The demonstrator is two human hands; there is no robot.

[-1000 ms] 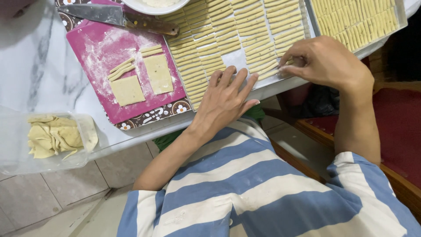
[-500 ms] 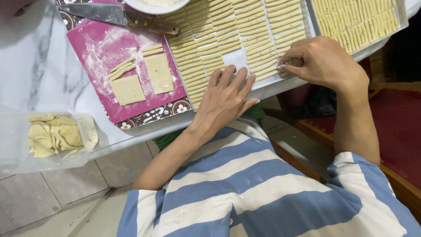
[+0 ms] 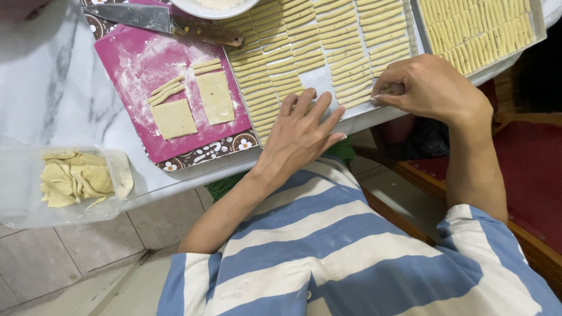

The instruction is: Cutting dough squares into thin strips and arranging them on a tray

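Observation:
My left hand (image 3: pixel 298 136) lies flat, fingers spread, on the near edge of a paper-lined baking tray (image 3: pixel 321 80) filled with rows of pale dough strips (image 3: pixel 304 44). My right hand (image 3: pixel 433 88) is at the same tray's near right corner. Its fingertips pinch one dough strip (image 3: pixel 391 89) at the end of a row. My forearms reach up from my blue-and-white striped shirt.
A pink floured cutting board (image 3: pixel 129 64) holds two dough squares (image 3: pixel 174 118) and cut strips, with a knife (image 3: pixel 158 19) above it. A second tray of strips (image 3: pixel 538 29) sits far right and a white bowl (image 3: pixel 219 9) at the top. A clear box of dough scraps (image 3: pixel 76 178) rests at the marble table's edge.
My right hand's fingers have shifted slightly at the tray corner. My left hand has stayed flat in place.

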